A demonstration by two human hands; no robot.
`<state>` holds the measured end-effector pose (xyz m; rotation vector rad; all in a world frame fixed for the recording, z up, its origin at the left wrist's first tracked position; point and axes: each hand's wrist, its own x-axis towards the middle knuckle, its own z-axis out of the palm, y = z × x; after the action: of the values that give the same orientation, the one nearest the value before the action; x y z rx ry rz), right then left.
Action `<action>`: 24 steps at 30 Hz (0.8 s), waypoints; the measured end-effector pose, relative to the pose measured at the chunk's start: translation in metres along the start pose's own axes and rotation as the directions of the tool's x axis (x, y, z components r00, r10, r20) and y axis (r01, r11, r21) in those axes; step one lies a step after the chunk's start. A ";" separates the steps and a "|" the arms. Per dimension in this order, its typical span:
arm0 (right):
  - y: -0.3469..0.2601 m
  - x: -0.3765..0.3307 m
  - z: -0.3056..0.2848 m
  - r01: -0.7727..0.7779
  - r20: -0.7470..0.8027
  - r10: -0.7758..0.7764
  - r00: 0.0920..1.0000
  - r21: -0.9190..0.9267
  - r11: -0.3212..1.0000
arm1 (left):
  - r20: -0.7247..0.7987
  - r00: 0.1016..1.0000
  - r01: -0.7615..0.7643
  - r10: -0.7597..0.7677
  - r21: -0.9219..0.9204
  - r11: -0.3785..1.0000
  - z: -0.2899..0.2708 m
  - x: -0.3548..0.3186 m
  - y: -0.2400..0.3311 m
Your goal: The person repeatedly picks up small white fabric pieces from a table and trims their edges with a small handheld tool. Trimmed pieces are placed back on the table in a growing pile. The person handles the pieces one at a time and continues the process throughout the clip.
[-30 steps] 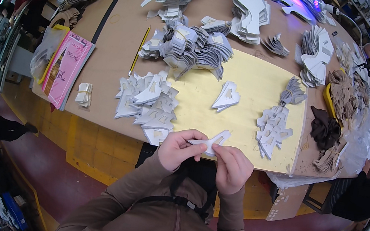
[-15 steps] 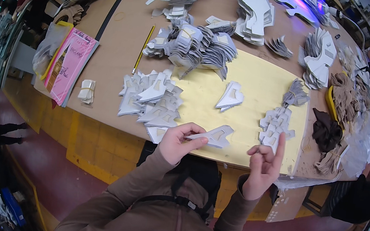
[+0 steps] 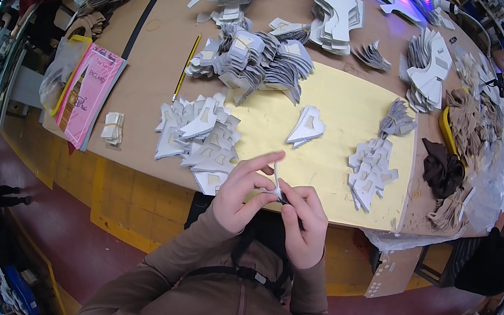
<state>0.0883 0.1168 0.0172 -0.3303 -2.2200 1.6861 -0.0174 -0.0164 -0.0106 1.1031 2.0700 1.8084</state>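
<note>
Both hands meet at the table's front edge, around one small white cut-out piece (image 3: 276, 175) turned nearly edge-on. My left hand (image 3: 242, 194) grips it between thumb and fingers, with the index finger stretched upward. My right hand (image 3: 305, 225) pinches its right end, where a dark bit shows; fingers hide most of the piece. Just beyond them, a few similar white pieces (image 3: 306, 128) lie on a yellow sheet (image 3: 344, 106). A spread pile of such pieces (image 3: 199, 137) is left of my hands, and another scattered group (image 3: 370, 172) lies to the right.
Tied bundles of grey-white pieces (image 3: 247, 59) and taller stacks (image 3: 333, 16) stand farther back. At left are a pencil (image 3: 186, 69), a pink notebook (image 3: 87, 90) and a small white bundle (image 3: 113, 128). Dark brown cloth (image 3: 441, 169) and a yellow-edged tray (image 3: 443, 131) sit at right.
My right hand has moved left from beside the right-hand group to the piece in my left hand. The piece, flat before, is now tilted up nearly edge-on.
</note>
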 end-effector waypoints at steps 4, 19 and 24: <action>-0.003 -0.001 0.004 0.028 -0.048 -0.031 0.998 -0.071 0.997 | -0.038 0.999 0.007 -0.010 -0.080 0.997 0.001 -0.003 -0.001; -0.001 -0.004 0.019 0.084 -0.259 -0.148 0.955 -0.240 0.967 | -0.110 0.985 0.074 -0.135 -0.442 0.894 0.015 -0.013 0.000; -0.002 -0.004 0.018 0.101 -0.251 -0.160 0.955 -0.232 0.967 | -0.119 0.985 0.055 -0.122 -0.454 0.889 0.016 -0.015 -0.001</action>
<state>0.0851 0.0983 0.0139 -0.4262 -2.1704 1.2512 0.0022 -0.0128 -0.0200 0.7560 1.6018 2.2206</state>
